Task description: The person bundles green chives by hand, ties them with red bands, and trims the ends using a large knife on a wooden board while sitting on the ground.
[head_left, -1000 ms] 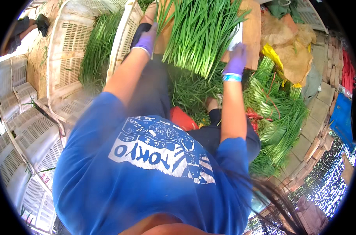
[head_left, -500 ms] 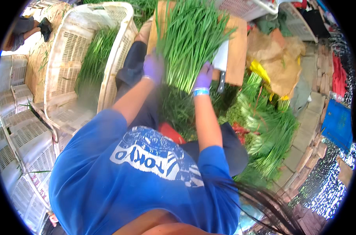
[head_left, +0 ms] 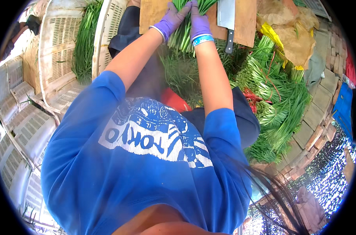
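My left hand (head_left: 171, 21), in a purple glove, closes around a bunch of long green garlic chives (head_left: 182, 38) from its left side. From the other side my right hand (head_left: 200, 26), gloved alike, grips the same bunch, and the fingers of both hands nearly meet over it. The pale stalk ends point toward me, past the near edge of a wooden board (head_left: 243, 24); the leaf tips are cut off by the upper edge of the view. To the right of my right hand a cleaver (head_left: 226, 15) lies on the board, its black handle jutting over the edge.
A white plastic crate (head_left: 100, 43) holding more chives stands at the left, with more crates (head_left: 27, 133) nearer. Tied chive bundles (head_left: 273, 94) lie at the right beside brown paper (head_left: 299, 43) and a row of bricks (head_left: 315, 137). Loose green leaves (head_left: 182, 74) lie below the board.
My hands have drawn together around the chives, which were spread wide across the board. The view has shifted, so the board and cleaver sit higher in it.
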Tool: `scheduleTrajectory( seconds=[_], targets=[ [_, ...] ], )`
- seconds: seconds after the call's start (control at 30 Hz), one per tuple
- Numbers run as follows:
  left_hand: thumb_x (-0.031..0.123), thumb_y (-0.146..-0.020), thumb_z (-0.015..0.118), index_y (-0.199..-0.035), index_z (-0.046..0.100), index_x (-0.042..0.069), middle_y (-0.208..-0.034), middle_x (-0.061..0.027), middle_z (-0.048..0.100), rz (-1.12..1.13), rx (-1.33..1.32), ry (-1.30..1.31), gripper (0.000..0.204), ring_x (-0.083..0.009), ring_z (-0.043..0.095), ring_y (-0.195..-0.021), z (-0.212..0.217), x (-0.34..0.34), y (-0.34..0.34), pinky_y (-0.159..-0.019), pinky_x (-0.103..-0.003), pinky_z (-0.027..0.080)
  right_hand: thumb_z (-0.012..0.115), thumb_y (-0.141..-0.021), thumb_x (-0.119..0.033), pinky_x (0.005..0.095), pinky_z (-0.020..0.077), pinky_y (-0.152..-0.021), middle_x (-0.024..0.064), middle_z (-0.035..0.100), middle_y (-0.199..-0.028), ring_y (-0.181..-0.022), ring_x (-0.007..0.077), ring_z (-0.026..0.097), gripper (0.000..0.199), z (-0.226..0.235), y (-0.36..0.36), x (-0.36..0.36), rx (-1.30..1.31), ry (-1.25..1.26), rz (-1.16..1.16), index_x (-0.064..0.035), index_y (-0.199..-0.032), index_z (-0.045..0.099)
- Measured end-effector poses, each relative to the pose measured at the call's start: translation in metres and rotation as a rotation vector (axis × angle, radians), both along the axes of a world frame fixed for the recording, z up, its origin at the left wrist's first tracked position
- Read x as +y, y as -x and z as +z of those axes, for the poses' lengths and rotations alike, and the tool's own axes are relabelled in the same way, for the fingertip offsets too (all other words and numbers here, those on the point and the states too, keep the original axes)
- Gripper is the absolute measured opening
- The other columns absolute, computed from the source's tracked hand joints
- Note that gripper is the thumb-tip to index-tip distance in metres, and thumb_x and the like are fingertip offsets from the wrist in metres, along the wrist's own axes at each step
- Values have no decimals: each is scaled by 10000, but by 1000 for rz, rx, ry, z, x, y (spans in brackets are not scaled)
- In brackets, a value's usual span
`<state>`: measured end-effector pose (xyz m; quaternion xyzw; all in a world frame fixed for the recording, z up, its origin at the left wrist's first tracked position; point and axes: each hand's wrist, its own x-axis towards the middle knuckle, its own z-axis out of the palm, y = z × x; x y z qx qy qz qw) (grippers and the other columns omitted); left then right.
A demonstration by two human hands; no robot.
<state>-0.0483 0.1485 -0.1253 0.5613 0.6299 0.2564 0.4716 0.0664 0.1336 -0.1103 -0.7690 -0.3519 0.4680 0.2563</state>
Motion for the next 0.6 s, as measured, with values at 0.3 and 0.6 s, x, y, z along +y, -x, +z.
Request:
scheduleTrajectory(
  seconds=[0.3,0.6],
  targets=[
    [286,-825,556,-1208,428,18,-1134,-74,515,-129,-547,78,484,-173,485,-1019,24,0,37,-887,-299,374,710,-580,-472,398,350,-940,294,335,-1260,-1168,342,373,1056,15,-6,-17,18,-167,-145,121,-1270,174],
    [367,-837,504,-1333,198,44,-1172,-125,489,321,-557,64,666,-279,499,-1036,-20,-16,49,-850,-342,403,738,-613,-317,353,247,-1004,257,309,-1294,-1199,340,314,948,10,-6,-21,-294,-509,-56,83,-1288,205]
  ],
)
